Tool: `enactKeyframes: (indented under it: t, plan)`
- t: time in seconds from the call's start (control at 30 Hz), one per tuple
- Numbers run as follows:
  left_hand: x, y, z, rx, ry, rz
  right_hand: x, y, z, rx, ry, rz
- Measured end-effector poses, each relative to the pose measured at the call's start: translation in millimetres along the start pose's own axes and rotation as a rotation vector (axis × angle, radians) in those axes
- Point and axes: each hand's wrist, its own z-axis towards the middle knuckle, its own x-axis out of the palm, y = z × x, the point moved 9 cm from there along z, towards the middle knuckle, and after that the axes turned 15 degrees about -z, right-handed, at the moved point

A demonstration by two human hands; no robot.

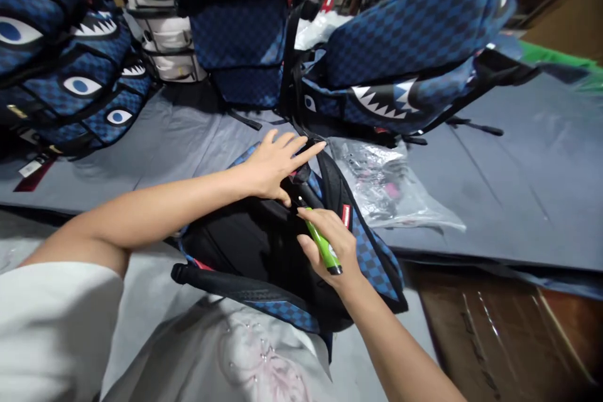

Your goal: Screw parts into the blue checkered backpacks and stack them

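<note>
A black and blue checkered backpack point(254, 239) lies on my lap and against the table edge, its black padded side facing up. My left hand point(276, 166) rests on its upper part with fingers spread, pressing near the strap tops. In my right hand point(334, 245) is a green lighter-like tool point(323, 242) with a black end, its dark tip pointing at the backpack just below my left hand. A black shoulder strap point(336, 185) with a small red label runs beside my right hand.
Blue checkered bags with eyes and teeth are piled at the left point(80, 85) and back right point(400, 63). More blue bags point(240, 31) and white ones point(164, 25) stand behind. A clear plastic bag point(391, 191) lies on the grey table point(509, 163). Brown cardboard point(494, 326) is lower right.
</note>
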Motion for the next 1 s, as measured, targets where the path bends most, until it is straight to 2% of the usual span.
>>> enactKeyframes:
  t: [0.1,0.2,0.27,0.43,0.53,0.6,0.7,0.83,1.0]
  plan:
    - [6.8,-7,-4,0.017,0.025,0.092,2,-18,1,0.145,-0.002,0.073]
    - [15.3,-3,0,-0.02,0.043,0.127,9,-39,3,0.349,0.008,0.108]
    - [18.4,-1,4,-0.045,0.04,0.128,12,-49,7,0.4,0.053,0.132]
    - [21.0,0,11,-0.06,0.037,0.124,6,-55,25,0.249,0.278,0.124]
    - [24.5,4,16,-0.068,0.047,0.097,10,-57,33,0.194,0.459,0.114]
    - [27.0,6,19,-0.071,0.05,0.08,16,-58,39,0.184,0.522,0.066]
    - [30.4,10,21,-0.092,0.05,0.074,24,-51,48,0.091,0.565,-0.12]
    - [32.5,13,22,-0.109,0.04,0.07,24,-39,51,-0.07,0.543,-0.409]
    - [35.2,3,29,0.022,0.037,0.078,21,-41,45,-0.084,0.517,-0.393]
